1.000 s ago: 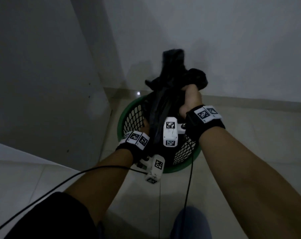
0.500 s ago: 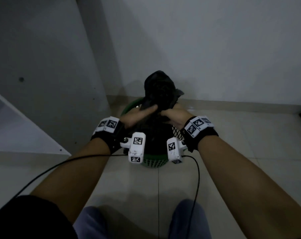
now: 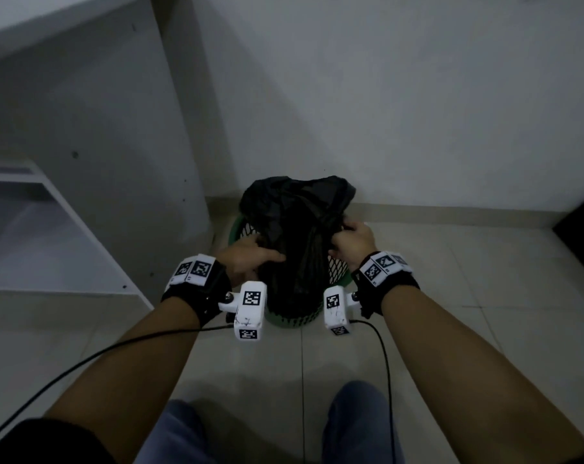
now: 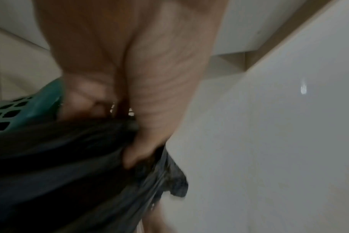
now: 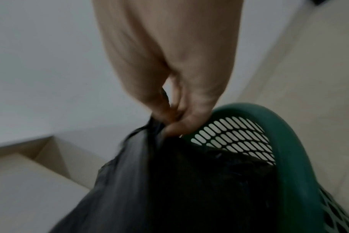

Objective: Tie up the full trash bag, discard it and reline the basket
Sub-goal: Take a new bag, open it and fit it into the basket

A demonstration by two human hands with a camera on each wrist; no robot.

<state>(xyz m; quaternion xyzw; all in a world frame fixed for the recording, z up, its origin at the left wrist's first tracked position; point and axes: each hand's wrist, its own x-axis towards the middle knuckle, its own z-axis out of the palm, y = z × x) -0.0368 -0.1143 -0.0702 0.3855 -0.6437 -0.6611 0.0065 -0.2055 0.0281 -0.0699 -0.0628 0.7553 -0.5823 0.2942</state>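
A black trash bag [image 3: 294,229] stands in a green mesh basket [image 3: 339,276] on the floor by the wall. The bag's top is bunched and spread above the rim. My left hand [image 3: 250,254] grips a fold of the bag [image 4: 70,149] at its left side, beside the green rim [image 4: 44,100]. My right hand [image 3: 350,239] pinches a gathered strand of the bag [image 5: 141,157] at its right side, just above the basket rim [image 5: 269,123]. Both hands hold plastic in curled fingers.
A white wall [image 3: 417,95] stands right behind the basket, with a grey panel [image 3: 99,145] close on its left. A white shelf unit [image 3: 49,236] sits at the far left. Tiled floor [image 3: 484,279] spreads to the right. Cables run from my wrists.
My hands have drawn apart from the middle of the bag to its left and right sides. The bag's raised top has dropped lower and spread wider. My head has pulled back.
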